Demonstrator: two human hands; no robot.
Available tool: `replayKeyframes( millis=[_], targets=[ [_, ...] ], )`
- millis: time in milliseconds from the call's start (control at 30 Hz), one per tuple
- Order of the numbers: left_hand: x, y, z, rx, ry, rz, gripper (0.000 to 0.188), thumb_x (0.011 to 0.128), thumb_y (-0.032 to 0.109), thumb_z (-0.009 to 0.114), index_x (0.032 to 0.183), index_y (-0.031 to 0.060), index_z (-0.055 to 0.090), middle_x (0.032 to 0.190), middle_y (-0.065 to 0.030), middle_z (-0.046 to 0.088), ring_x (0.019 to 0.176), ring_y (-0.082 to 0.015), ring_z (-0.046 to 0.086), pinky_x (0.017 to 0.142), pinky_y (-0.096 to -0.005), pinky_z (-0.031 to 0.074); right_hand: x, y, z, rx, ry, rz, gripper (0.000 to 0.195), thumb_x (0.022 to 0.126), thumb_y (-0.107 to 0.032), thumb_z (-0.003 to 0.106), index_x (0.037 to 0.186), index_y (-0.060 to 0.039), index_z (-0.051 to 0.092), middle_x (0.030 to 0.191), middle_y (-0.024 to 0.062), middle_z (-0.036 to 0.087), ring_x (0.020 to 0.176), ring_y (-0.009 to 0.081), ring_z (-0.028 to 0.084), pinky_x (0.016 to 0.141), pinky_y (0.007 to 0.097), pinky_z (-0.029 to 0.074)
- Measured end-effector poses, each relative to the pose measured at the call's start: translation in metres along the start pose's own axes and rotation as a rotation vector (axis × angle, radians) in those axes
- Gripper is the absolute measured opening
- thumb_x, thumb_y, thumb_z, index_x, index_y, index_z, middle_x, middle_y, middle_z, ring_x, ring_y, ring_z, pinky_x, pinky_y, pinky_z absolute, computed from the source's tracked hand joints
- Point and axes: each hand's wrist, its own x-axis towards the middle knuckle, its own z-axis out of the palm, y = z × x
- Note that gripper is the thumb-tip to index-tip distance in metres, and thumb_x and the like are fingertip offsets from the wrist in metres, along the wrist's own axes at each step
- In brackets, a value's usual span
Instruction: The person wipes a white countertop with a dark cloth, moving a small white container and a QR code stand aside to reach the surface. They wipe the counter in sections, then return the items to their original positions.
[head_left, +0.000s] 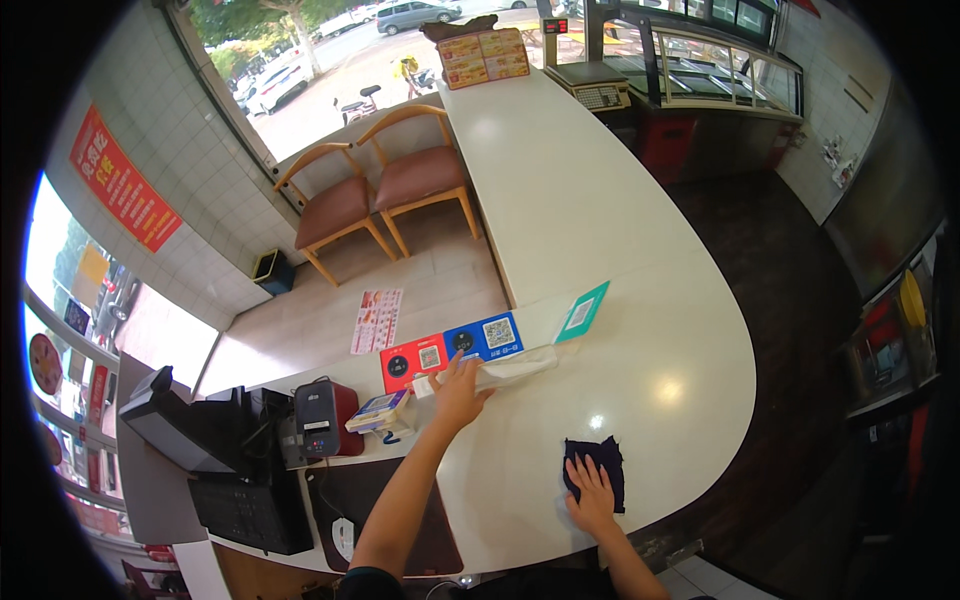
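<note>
My left hand (457, 394) reaches over a white plastic bag or wrapper (517, 367) that lies along the counter; its fingertips are near a blue card with a printed code (493, 334). Whether the fingers grip the plastic is not clear. A red card with a printed code (414, 360) stands just to the left of the blue one. My right hand (589, 491) rests flat, palm down, on a dark cloth (616, 465) on the white countertop (660, 322). A green card with a code (583, 313) is at the counter's far edge.
Left of my arm are a red and black label or receipt printer (328, 418), a small boxed device (379, 411), a black keyboard (247, 514), and a white mouse (343, 538) on a dark mat (394, 510). Two wooden chairs (420, 180) stand beyond the counter. A scale (592, 84) sits far off.
</note>
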Motion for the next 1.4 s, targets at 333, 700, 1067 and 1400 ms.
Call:
replayKeyframes(
  millis=[333, 700, 1067, 1400],
  targets=[
    [-0.002, 0.107, -0.082, -0.068, 0.242, 0.329, 0.051, 0.083, 0.034, 0.068, 0.123, 0.0055, 0.053, 0.107, -0.0195, 0.062, 0.110, -0.0362, 0.055, 0.085, -0.0470, 0.044, 0.018, 0.136, -0.064, -0.105, 0.294, 0.570, 0.068, 0.081, -0.018, 0.047, 0.147, -0.0090, 0.031, 0.153, 0.0117, 0.029, 0.143, 0.0305, 0.020, 0.115, 0.0469, 0.014],
    [0.102, 0.168, 0.026, 0.126, -0.013, 0.095, 0.028, 0.094, 0.032, 0.051, 0.093, 0.0047, 0.058, 0.067, -0.0137, 0.065, 0.062, -0.0339, 0.066, 0.057, -0.0444, 0.053, 0.058, 0.160, -0.094, -0.225, 0.183, 0.398, 0.072, 0.080, -0.020, 0.050, 0.147, -0.0095, 0.028, 0.156, 0.0091, 0.021, 0.143, 0.0325, 0.018, 0.115, 0.0495, 0.012],
    [0.104, 0.153, -0.047, -0.156, 0.101, 0.089, 0.031, 0.096, 0.025, 0.047, 0.085, -0.0018, 0.058, 0.067, -0.0243, 0.061, 0.063, -0.0422, 0.061, 0.060, -0.0506, 0.050, 0.264, 0.163, -0.090, -0.236, 0.034, -0.078, 0.069, 0.082, -0.026, 0.049, 0.147, -0.0133, 0.031, 0.154, 0.0037, 0.027, 0.143, 0.0240, 0.022, 0.116, 0.0451, 0.014],
    [0.087, 0.129, -0.109, -0.175, 0.182, -0.115, 0.027, 0.097, 0.022, 0.047, 0.087, -0.0015, 0.057, 0.059, -0.0222, 0.057, 0.059, -0.0416, 0.059, 0.057, -0.0489, 0.047, 0.359, 0.074, -0.035, -0.154, -0.330, -0.594, 0.059, 0.084, -0.028, 0.051, 0.141, -0.0145, 0.043, 0.153, 0.0005, 0.029, 0.144, 0.0187, 0.018, 0.117, 0.0438, 0.010]
  ],
)
